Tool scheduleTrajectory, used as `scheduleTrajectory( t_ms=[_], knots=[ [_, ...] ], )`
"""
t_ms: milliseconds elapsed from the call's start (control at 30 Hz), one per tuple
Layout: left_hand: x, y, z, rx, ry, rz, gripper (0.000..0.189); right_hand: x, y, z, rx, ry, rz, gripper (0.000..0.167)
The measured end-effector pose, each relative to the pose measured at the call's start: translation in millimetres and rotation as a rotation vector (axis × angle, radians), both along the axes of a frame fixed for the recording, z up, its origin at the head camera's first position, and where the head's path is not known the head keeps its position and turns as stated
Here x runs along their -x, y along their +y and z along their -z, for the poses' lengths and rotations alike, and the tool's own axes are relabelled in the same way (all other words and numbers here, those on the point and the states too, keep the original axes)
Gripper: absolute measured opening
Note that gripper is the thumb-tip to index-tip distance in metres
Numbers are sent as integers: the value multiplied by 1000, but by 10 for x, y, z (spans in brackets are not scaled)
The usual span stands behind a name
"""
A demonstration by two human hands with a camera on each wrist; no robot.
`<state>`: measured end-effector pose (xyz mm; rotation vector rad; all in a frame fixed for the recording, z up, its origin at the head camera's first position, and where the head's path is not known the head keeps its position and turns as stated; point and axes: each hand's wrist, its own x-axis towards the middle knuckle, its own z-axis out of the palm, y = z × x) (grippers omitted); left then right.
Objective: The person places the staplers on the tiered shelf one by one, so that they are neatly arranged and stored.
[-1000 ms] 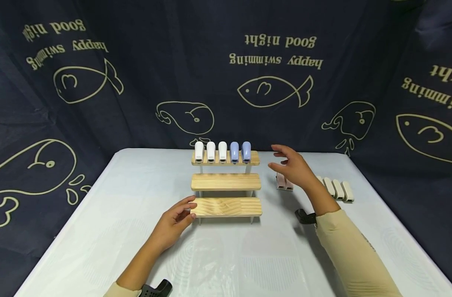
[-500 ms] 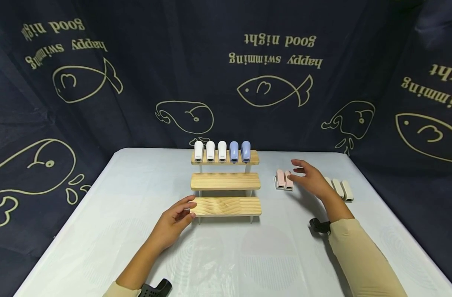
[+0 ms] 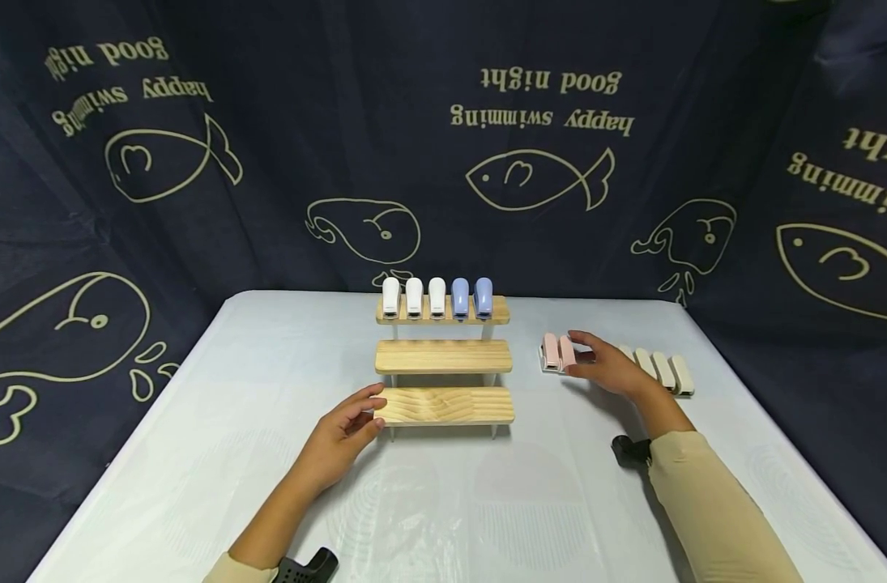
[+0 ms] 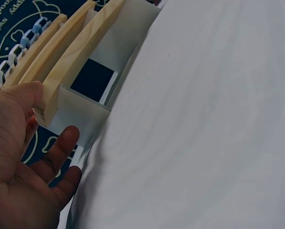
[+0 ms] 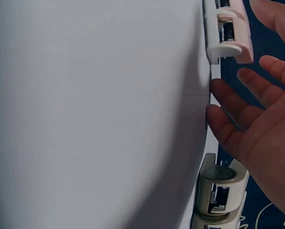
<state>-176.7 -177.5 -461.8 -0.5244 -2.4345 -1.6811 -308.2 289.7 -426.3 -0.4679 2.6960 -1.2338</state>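
Observation:
A three-tier wooden display shelf point(image 3: 443, 358) stands mid-table, with white mini staplers point(image 3: 414, 298) and two blue mini staplers point(image 3: 460, 299) in a row on its top tier. My left hand point(image 3: 337, 437) holds the left end of the lowest tier, thumb at the front edge and index finger at the back; the left wrist view shows the other fingers point(image 4: 61, 148) loose beneath. Two pink mini staplers point(image 3: 558, 353) lie right of the shelf. My right hand point(image 3: 609, 366) reaches to the right one, thumb and index finger spread at its near and far ends.
Several cream mini staplers point(image 3: 663, 371) lie in a row just right of my right hand, partly hidden behind it. A white cloth point(image 3: 443, 510) covers the table. Dark blue curtains point(image 3: 268, 243) with fish drawings hang behind and at both sides.
My right hand has moved from beside the top tier, down and to the right, to the pink staplers, which it partly covered before. The left hand stays on the shelf.

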Motion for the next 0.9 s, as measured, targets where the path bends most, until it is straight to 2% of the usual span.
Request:
scheduleTrajectory(
  t_ms=[167,533,733,900],
  knots=[
    [8,10,7,-10,24,7,33,27,18,40,-25,-4,-4,80],
    [-5,19,-22,-11,19,-1,31,101,24,81,-26,7,-35,74],
    [-7,-7,2,-2,-7,-2,33,115,-25,98,-113,47,-37,75],
    [-8,-2,-1,0,2,-3,33,124,-60,107,-159,100,-11,71]
  ],
)
